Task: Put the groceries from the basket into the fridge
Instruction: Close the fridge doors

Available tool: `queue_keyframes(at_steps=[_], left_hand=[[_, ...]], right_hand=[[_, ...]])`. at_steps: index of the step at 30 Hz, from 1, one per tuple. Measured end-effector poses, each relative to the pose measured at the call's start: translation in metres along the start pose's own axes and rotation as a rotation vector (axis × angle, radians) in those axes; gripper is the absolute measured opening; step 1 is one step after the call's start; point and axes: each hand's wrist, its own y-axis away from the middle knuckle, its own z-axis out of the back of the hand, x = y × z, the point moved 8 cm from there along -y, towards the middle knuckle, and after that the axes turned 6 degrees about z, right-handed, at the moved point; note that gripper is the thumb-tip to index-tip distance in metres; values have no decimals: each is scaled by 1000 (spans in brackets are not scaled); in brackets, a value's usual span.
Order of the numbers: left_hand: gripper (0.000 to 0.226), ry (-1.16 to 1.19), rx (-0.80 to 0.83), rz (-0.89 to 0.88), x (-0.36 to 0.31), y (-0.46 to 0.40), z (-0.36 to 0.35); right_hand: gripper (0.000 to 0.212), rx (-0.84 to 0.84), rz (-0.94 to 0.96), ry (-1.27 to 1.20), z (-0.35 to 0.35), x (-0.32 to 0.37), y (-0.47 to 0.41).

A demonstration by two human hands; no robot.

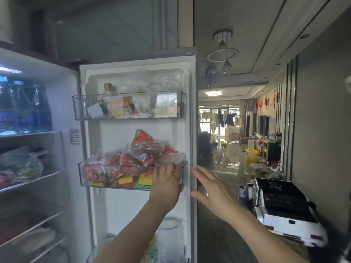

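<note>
The fridge stands open, and its door (190,130) faces me with clear bins. The middle door bin (83,173) holds red snack bags (133,158) and a round translucent lidded container (173,158) at its right end. My left hand (166,184) lies flat against the front of that bin, below the container, with its fingertips at the rim. To the right, my right hand (209,186) is spread open by the door's outer edge and holds nothing. The basket is not in view.
The top door bin (76,109) has a bottle, packets and boxes. Blue bottles (24,109) stand on the fridge's top shelf, with bagged vegetables (20,166) below. A white toy car (284,211) sits on the floor at right. A hallway leads to a living room.
</note>
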Motion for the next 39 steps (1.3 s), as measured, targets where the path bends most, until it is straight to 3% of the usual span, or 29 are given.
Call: queue_keyframes(at_steps=[11, 16, 19, 24, 30, 39], left_hand=[[48, 38, 31, 76, 13, 3, 6], [53, 26, -97, -2, 27, 22, 29], [37, 47, -175, -43, 41, 42, 48], [47, 129, -246, -76, 75, 82, 83], [40, 87, -217, -22, 124, 125, 117], [49, 40, -101, 113, 199, 181, 163]], right_hand=[[67, -11, -54, -41, 3, -1, 19], [67, -15, -78, -49, 7, 8, 22], [67, -18, -73, -52, 8, 20, 22], [67, -45, -56, -86, 9, 44, 21], [70, -97, -70, -145, 7, 73, 12], [68, -242, 61, -148, -1, 169, 13]])
